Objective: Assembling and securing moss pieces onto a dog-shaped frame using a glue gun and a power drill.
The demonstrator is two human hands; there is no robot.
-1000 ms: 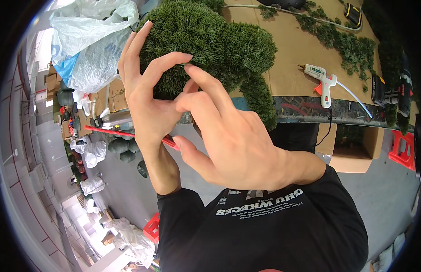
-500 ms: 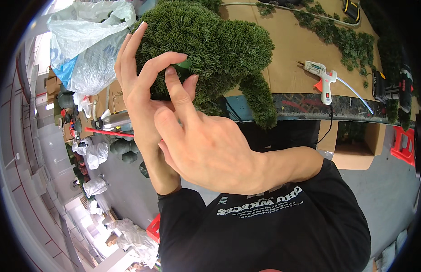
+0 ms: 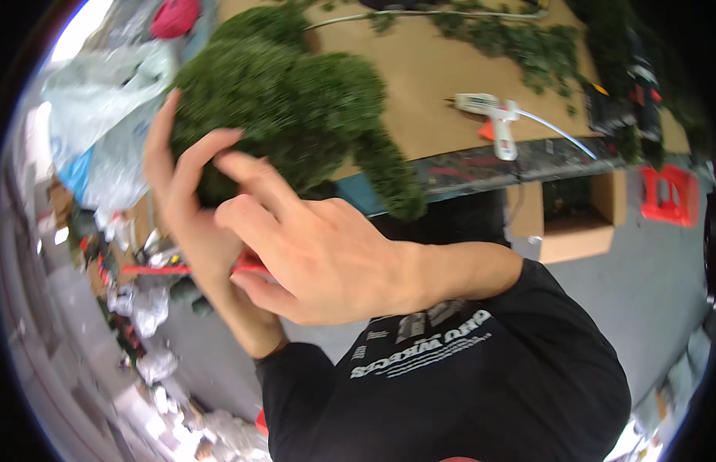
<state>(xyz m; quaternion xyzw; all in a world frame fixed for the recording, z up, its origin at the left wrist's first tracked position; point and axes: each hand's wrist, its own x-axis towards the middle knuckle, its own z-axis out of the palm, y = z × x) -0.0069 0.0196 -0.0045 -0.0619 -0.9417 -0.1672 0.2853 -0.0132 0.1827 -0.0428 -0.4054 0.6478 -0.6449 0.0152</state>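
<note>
Where the right hand (image 3: pixel 311 254) crosses in front of the left hand (image 3: pixel 196 231), both have bent fingers with some tips close together; whether anything is pinched there, I cannot tell. The left hand's outer fingers stand apart. Just beyond the fingertips is the foliage (image 3: pixel 288 100), a dense green clump, one long piece drooping over the table (image 3: pixel 419 85) edge right of the grip. Left of the grip sits a pale plastic bag (image 3: pixel 111 131); well to its right are a white glue gun (image 3: pixel 503 131), an open carton (image 3: pixel 577 245) and a red stool (image 3: pixel 670 196).
</note>
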